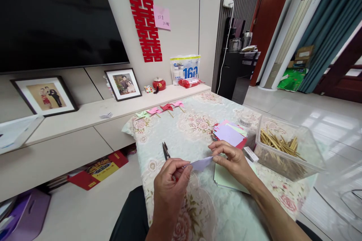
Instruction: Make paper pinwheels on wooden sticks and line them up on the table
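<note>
My left hand point(169, 182) and my right hand point(233, 162) pinch the two ends of a pale lavender paper piece point(201, 163) just above the floral tablecloth point(198, 128). Scissors point(166, 151) lie on the cloth just beyond my left hand, blades pointing away. Under my right wrist lies a light green paper sheet point(226, 180). A stack of coloured paper squares point(229, 134) sits beyond my right hand.
A clear plastic box point(285, 150) holds several wooden sticks at the right. Several paper pinwheels point(160, 110) line the table's far edge. A low TV shelf point(85, 115) with framed photos, a red teapot and packages runs behind.
</note>
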A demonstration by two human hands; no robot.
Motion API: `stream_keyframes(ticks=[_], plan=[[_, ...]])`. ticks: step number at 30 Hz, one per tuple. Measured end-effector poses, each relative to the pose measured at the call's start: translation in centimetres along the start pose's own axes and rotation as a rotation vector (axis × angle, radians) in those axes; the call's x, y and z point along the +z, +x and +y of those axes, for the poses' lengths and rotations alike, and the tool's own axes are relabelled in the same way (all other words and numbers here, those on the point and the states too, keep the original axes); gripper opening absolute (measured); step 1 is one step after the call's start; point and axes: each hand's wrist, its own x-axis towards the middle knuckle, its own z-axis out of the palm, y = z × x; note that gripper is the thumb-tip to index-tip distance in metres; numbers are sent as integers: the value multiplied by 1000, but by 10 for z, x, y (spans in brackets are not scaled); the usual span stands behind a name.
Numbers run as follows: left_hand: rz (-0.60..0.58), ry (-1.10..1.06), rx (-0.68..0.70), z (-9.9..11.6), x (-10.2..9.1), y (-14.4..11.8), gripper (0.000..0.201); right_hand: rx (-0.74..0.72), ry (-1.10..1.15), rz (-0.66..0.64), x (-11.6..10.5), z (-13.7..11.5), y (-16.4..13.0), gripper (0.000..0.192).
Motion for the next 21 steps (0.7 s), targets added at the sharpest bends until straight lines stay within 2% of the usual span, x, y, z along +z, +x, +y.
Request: stream_keyframes(ticks=[11,21], plan=[[-33,-214,-201,-9,3,-4,23,35,7,-4,-2,-2,0,22],[6,-243,-192,-1,5,-6,22,52,77,-24,-2,-7,0,23]])
